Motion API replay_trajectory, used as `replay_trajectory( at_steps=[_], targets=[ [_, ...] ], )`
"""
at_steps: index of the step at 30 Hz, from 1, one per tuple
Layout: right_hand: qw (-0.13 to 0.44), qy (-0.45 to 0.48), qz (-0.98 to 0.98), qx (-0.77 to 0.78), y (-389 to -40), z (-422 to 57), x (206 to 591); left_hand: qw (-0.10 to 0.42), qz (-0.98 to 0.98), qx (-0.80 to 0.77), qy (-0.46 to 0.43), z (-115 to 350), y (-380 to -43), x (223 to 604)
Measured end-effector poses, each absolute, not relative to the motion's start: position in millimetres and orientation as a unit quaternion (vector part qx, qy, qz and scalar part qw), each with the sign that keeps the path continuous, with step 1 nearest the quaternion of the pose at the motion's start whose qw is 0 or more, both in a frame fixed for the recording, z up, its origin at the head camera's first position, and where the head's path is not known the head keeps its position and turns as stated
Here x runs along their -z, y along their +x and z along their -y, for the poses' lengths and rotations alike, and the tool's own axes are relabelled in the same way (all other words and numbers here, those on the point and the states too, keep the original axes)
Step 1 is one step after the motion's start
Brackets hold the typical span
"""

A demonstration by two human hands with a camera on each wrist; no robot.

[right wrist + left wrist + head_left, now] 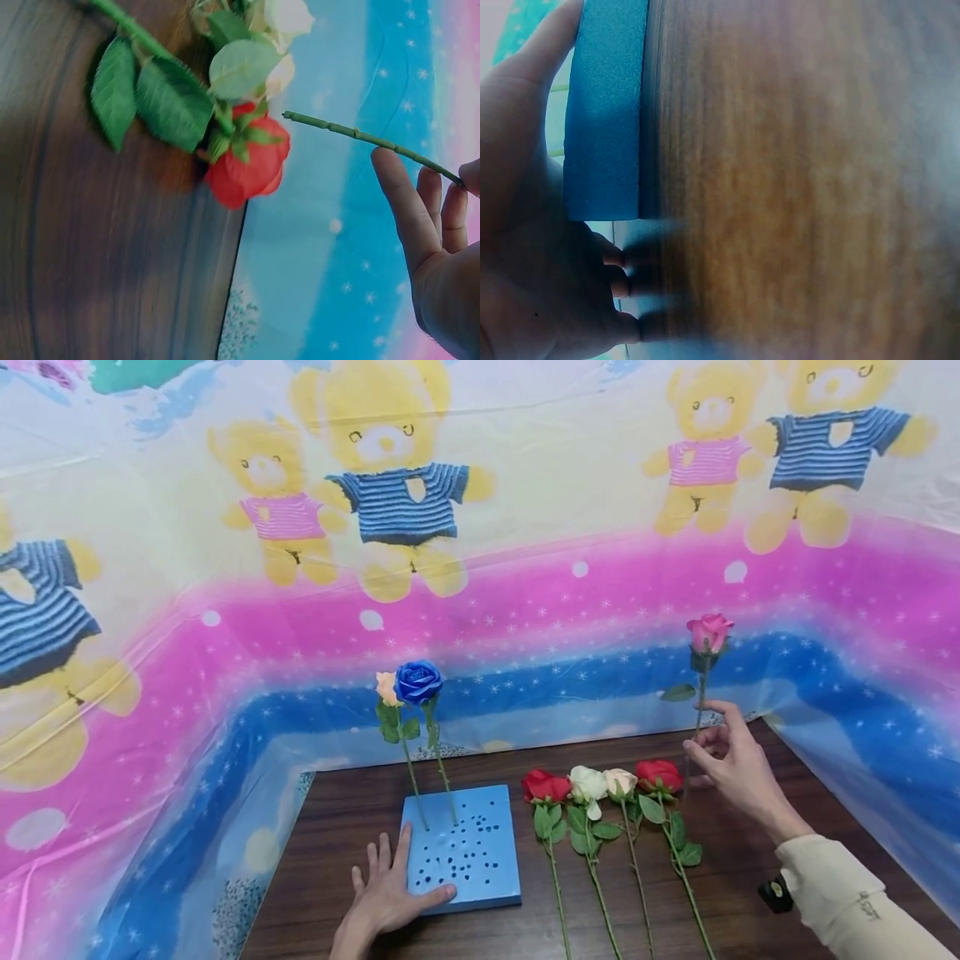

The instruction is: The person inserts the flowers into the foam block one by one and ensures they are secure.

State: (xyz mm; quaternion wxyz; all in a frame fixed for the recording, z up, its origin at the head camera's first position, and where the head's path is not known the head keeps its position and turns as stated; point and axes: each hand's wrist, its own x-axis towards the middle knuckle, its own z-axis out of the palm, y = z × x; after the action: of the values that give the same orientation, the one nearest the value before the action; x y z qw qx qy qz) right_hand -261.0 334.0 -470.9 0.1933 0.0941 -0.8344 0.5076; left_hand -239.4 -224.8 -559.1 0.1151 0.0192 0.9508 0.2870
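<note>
- Holding the pink rose [709,633] by its stem, our right hand [738,766] is raised near the far right corner of the tabletop [322,835]; thumb and fingers pinch the stem.
- The pink rose stands nearly upright in our grip, bloom uppermost; in the right wrist view we see the cut end of its stem hanging free, just beside the right red rose [659,776].
- Our left hand [386,893] rests on the blue block [498,843] with fingers straight and spread: thumb on top at the block's near edge, index finger along its left edge.
- We note the block lying flat, nearer the left edge of the tabletop than the right, its top face dotted with dark holes.
- Two stems stand in the block toward its far left corner: the peach rose [385,687] and, overlapping it in our head view, the blue rose [417,682].
- Between block and right hand we count four roses lying in a row, blooms toward the far edge, stems toward the near edge: left red rose [546,787], white rose [587,783], cream rose [620,782], right red rose.
- Near the right edge, beside our sleeve [832,881], sits a small black object [776,894]; we cannot tell its kind.
</note>
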Motion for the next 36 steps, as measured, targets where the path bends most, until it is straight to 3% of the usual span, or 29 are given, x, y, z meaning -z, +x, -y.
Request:
replay_trajectory(
  at_steps=[14,36],
  targets=[
    [0.184,0.135,0.838,-0.496,-283,-282,464,0.11,-0.951,-0.287,0.024,226,-239,559],
    [0.097,0.188,0.794,-0.571,-310,-183,465,0.101,-0.952,-0.288,0.023,229,-235,558]
  ],
)
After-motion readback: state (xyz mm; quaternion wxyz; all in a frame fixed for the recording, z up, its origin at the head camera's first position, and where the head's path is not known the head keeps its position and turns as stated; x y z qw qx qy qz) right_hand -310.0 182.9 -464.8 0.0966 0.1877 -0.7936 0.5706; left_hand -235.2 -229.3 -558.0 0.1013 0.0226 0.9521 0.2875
